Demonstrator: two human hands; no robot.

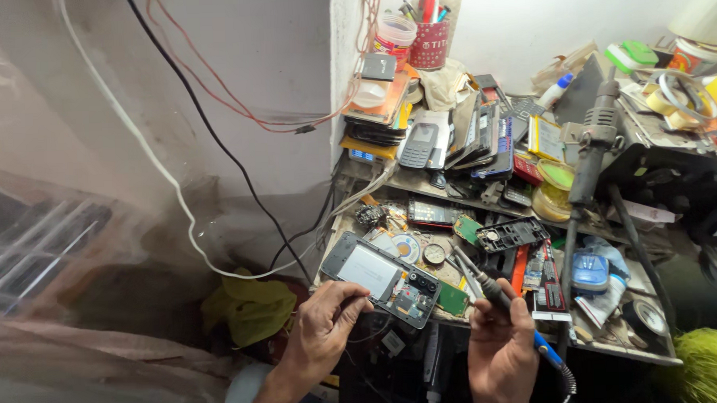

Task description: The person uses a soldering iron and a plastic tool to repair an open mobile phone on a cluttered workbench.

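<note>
A small phone repair workshop, crammed into a corner. Desk (618,351) buried under opened handsets, loose circuit boards and spare parts. Stack of old phones (452,139) along the far edge, by the wall. Hot-air tool (593,142) standing on the right side. Wires (213,135) hanging down the bare wall. Cup of pens (430,40) in the far corner.

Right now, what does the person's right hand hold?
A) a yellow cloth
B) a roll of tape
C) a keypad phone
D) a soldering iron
D: the right hand grips a soldering iron with its tip toward the opened phone, which the left hand steadies.
</note>
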